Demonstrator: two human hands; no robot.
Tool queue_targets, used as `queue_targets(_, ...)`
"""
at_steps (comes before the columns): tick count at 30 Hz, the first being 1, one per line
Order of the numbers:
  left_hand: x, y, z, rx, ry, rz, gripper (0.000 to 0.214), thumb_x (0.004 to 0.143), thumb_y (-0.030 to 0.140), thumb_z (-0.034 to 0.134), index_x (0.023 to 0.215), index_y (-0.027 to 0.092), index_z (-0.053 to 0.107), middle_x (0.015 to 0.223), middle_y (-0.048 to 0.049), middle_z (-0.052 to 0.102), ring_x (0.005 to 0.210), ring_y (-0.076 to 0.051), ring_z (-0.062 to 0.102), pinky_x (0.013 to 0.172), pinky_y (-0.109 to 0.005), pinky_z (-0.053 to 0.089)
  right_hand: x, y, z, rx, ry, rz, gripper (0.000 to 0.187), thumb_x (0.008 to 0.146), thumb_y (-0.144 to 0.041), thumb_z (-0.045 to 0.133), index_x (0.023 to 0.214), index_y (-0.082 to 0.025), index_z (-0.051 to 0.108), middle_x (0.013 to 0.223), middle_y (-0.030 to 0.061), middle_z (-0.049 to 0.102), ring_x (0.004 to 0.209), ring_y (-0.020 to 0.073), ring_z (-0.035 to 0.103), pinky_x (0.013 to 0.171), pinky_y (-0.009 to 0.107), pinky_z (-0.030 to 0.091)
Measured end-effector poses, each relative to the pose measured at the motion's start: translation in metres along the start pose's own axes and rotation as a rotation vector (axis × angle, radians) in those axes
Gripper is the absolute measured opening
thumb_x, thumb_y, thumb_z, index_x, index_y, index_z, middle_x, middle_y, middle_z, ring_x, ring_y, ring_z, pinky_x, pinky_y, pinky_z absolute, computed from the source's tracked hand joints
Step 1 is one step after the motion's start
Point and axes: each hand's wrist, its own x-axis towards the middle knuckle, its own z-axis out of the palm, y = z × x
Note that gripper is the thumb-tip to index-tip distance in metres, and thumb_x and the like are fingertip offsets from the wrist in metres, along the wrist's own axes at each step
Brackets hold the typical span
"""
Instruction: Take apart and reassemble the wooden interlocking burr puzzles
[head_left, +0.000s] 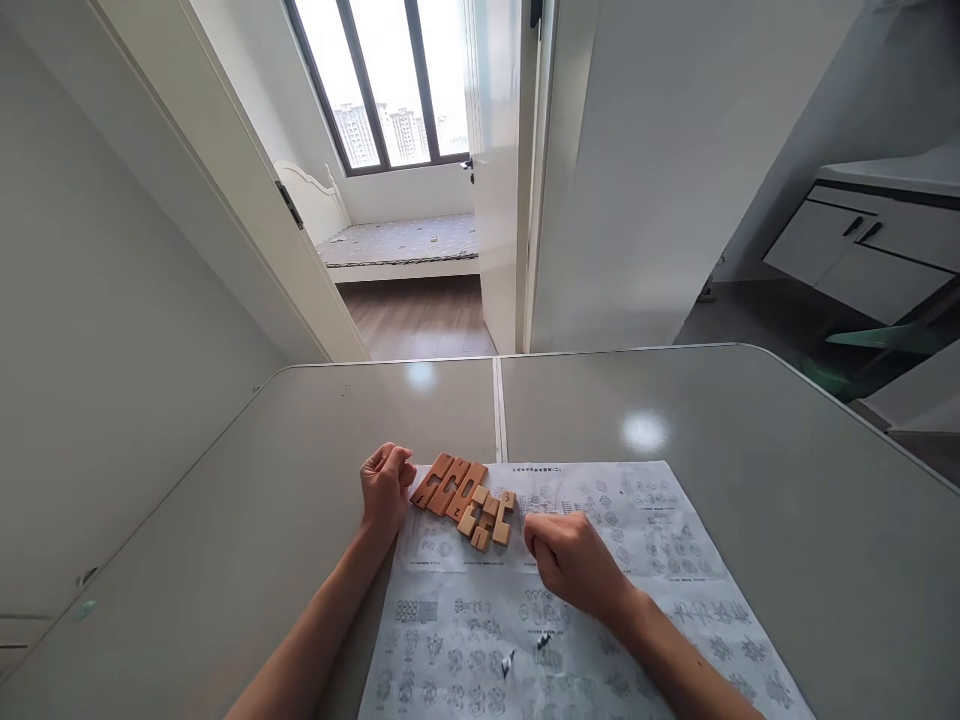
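Observation:
Both of my hands rest as fists around a group of wooden puzzle pieces. My left hand (386, 485) is closed at the left end of the group, next to several reddish-brown slotted pieces (450, 486) lying side by side. Some carry dark numbers. Against their right side lie lighter wooden puzzle pieces (487, 518), notched and set close together; one shows a 3. To the right of these, apart from them, my right hand (571, 562) is closed over the instruction sheet (540, 585). Nothing shows in either fist.
The sheet, printed with many small line diagrams, has two small torn spots near its lower middle. It lies on a glossy grey table (352, 400) with a white seam (499, 410). Beyond the far edge are an open door (499, 180), a bed (405, 240) and a window.

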Motion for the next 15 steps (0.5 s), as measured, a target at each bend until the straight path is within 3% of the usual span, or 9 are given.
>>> queue_targets(15,-0.0001,0.0005,-0.0051,-0.057,-0.028,-0.052,0.059,0.060,0.020,0.076,0.058,0.023,0.017,0.052,0.0124,0.013,0.043,-0.003,0.012,0.042,-0.021,0.015,-0.0021,-0.0018,0.0007,0.036,0.020,0.021,0.027,0.085,-0.002,0.039,0.069,-0.023,0.041,0.056,-0.0056,0.042,0.048,0.0103,0.036,0.053,0.022,0.030)
